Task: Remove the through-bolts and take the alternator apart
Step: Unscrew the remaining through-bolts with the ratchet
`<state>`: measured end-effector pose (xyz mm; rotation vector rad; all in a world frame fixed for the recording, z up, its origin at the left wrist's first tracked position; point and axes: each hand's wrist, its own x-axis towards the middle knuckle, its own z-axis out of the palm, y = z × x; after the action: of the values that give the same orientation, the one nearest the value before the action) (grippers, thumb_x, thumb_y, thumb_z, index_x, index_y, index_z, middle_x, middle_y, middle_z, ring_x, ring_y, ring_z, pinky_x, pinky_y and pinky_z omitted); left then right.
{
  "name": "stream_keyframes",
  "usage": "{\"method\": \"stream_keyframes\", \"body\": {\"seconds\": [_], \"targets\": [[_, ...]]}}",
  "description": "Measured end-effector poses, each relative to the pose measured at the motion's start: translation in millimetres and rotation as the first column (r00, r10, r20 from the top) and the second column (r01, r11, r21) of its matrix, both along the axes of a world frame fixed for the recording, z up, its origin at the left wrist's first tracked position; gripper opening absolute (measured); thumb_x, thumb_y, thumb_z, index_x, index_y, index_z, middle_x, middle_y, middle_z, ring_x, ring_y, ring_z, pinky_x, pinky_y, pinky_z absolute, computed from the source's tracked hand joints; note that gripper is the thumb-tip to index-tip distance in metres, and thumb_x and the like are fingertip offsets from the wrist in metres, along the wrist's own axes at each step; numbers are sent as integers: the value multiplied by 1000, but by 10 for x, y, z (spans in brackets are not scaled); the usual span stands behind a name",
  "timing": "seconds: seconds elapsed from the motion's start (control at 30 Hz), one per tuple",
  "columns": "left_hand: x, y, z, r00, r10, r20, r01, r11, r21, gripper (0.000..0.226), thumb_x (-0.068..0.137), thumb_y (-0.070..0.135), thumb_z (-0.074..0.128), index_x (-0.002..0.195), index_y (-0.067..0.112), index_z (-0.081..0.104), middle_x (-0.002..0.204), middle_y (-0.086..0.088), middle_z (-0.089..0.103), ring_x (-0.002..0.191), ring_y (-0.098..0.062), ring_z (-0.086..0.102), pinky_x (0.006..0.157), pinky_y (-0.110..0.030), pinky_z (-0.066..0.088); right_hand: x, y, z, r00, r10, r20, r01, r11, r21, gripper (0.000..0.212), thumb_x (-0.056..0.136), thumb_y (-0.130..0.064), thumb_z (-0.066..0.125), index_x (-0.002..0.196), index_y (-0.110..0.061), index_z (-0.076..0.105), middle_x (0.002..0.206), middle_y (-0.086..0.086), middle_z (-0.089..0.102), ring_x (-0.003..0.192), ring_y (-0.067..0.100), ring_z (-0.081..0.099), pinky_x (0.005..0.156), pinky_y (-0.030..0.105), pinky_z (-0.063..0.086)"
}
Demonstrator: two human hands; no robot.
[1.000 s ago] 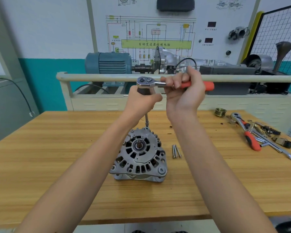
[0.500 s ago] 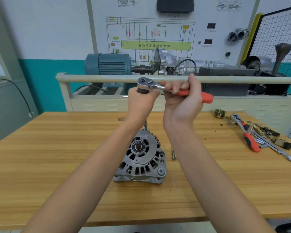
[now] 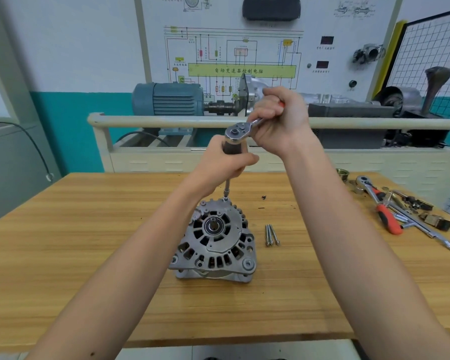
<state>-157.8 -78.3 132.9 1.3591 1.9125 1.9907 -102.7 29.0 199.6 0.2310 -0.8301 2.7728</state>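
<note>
Alternator sits on the wooden surface just below and nearer than both hands, pulley end up, with nothing clamping it. The left hand is wrapped around the dark upright grip under the ratchet head, steadying the thin extension that drops to a bolt at the far rim of the housing. The right hand is curled around the ratchet's red handle, which angles away up and to the right.

Two loose bolts lie just right of the alternator, below the right forearm, so I judge that at least this one through-bolt is left to come out.

Risks, as I see them: the extension is long and slim, so any sideways pull from the right hand could tip the socket off the bolt head and round it. The free-standing alternator could also twist or topple under the swing. The forearm passing over the loose bolts might knock them rolling. A spare ratchet lies well off to the right.
</note>
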Motion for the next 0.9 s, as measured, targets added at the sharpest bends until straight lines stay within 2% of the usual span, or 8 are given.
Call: {"method": "stream_keyframes", "body": {"seconds": [0.1, 0.23, 0.37, 0.47, 0.57, 0.7, 0.8, 0.9], "targets": [[4, 65, -13, 999, 31, 27, -32, 999, 28, 36, 66, 7, 61, 39, 22, 42, 38, 2, 35, 36, -13, 27, 43, -17, 25, 16, -24, -38, 998, -67, -22, 65, 995, -79, 53, 94, -9, 40, 42, -16, 34, 34, -7, 26, 25, 9, 27, 32, 15, 34], [1, 134, -50, 974, 201, 107, -214, 968, 131, 37, 66, 4, 59, 40, 24, 42, 38, 10, 33, 39, -11, 26, 46, -21, 23, 150, -217, -314, 914, -382, -138, 352, 914, -203, 44, 96, -11, 41, 53, -14, 35, 39, -4, 30, 34, 13, 35, 44, 22, 44], [-6, 206, -44, 917, 330, 225, -381, 891, 248, 41, 78, 8, 66, 47, 23, 44, 42, 9, 36, 43, -10, 27, 44, -23, 23, 294, -533, -613, 732, -575, -367, 575, 809, -120, 36, 99, -8, 39, 63, -12, 39, 47, 3, 44, 50, 20, 52, 70, 36, 54], [-2, 196, -37, 937, 281, 208, -324, 919, 222, 45, 77, 4, 64, 40, 24, 47, 40, 12, 36, 40, -6, 27, 42, -20, 25, 312, -562, -611, 669, -594, -446, 635, 769, -72, 33, 98, -7, 39, 64, -12, 40, 47, 2, 46, 50, 19, 54, 68, 34, 53], [-35, 91, -21, 968, 210, 140, -230, 962, 149, 44, 75, -5, 62, 44, 21, 43, 38, 8, 37, 36, -9, 30, 42, -19, 27, 256, -402, -425, 788, -508, -348, 515, 853, -81, 40, 98, -6, 40, 59, -12, 38, 42, 2, 40, 41, 19, 48, 58, 33, 52], [-80, -65, 28, 998, -8, 57, 2, 996, 92, 36, 71, 6, 62, 43, 22, 47, 39, 4, 37, 35, -15, 29, 42, -21, 27, 69, -160, -136, 966, -235, -102, 239, 971, 22, 43, 97, -11, 39, 54, -14, 35, 39, -2, 31, 34, 15, 38, 49, 25, 48], [-54, -45, 54, 997, -58, 53, 56, 998, 37, 38, 71, 7, 62, 41, 22, 45, 41, 3, 36, 35, -13, 25, 43, -21, 23, -31, -73, -26, 994, -108, -27, 109, 993, 40, 55, 96, -10, 39, 41, -14, 36, 35, -5, 30, 29, 12, 35, 40, 19, 43], [-39, 14, 47, 997, 32, 76, -35, 999, 33, 39, 71, 4, 60, 41, 22, 42, 39, 3, 34, 35, -12, 24, 43, -19, 22, -8, -113, -72, 978, -202, -44, 199, 979, -51, 46, 96, -10, 40, 51, -15, 34, 36, -6, 29, 29, 11, 33, 38, 17, 40]]}}
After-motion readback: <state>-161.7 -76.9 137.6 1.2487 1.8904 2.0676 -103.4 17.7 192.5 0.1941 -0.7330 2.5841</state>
